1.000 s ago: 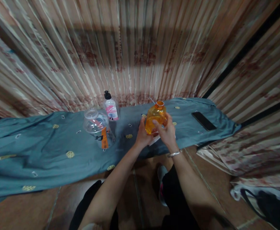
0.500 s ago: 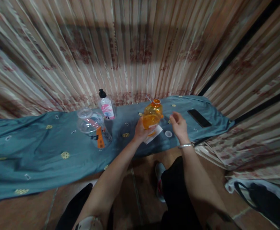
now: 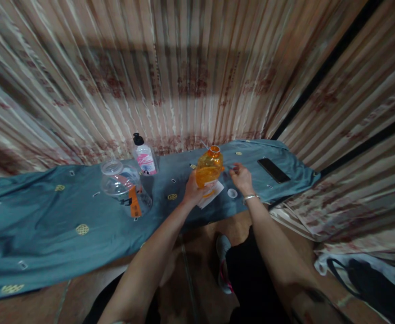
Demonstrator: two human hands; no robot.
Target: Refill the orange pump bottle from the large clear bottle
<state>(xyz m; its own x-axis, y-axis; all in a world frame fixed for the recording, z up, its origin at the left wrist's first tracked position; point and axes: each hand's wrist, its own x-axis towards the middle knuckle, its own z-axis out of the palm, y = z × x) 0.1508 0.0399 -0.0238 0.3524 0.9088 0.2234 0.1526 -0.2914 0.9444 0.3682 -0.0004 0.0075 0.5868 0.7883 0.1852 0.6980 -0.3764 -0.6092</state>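
My left hand point(image 3: 192, 189) is wrapped around the lower left side of a see-through orange bottle point(image 3: 209, 167), which has an uncapped round neck. The bottle stands nearly upright over a white sheet of paper point(image 3: 212, 196). Just right of the bottle is my right hand point(image 3: 242, 177), apart from it, with loosely bent fingers and nothing visible in them. A small round white lid point(image 3: 232, 193) lies on the cloth between the paper and my right wrist. Part of a thin pale stick point(image 3: 204, 144) shows behind the bottle.
On the patterned blue-green cloth point(image 3: 83, 202) stand a large clear plastic jar point(image 3: 123, 184) with an orange label and a pump bottle point(image 3: 145, 157) with a pink label. A black phone point(image 3: 273, 170) lies at the right. Pleated curtains point(image 3: 190, 76) hang behind; a dark bag point(image 3: 376, 283) is on the floor.
The view has shifted slightly, so everything sits a little lower and farther left. My right fingers are bent somewhat differently; my left hand keeps its hold on the orange bottle.
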